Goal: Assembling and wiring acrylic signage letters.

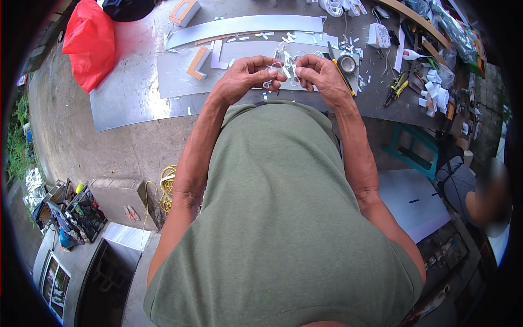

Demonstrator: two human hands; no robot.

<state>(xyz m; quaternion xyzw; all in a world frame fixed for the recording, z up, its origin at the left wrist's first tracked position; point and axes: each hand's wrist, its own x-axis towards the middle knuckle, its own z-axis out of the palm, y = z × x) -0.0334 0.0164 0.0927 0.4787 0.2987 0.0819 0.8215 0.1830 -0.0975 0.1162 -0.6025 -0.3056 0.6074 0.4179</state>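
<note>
My left hand (249,77) is closed, thumb and fingers pinching a thin white wire (277,65) that loops round the fingertips. Close beside it, my right hand (322,77) is also closed in a pinch on the white wires. Between the two hands hangs a small tangle of white wire (289,59) with little white pieces on it, too small to make out. Below lies a pale sheet (180,84) on the metal table. Just right of my right hand are a roll of black tape (354,64) and a slim yellow-and-black tool (345,79).
On the metal table (122,106) lie an orange-edged L-shaped piece (198,63), a white L-shaped piece (217,55), a long white strip (245,25) and yellow-and-black pliers (396,92). A red bag (90,46) hangs at the far left. Another person (457,182) and a teal stool (412,148) are at right.
</note>
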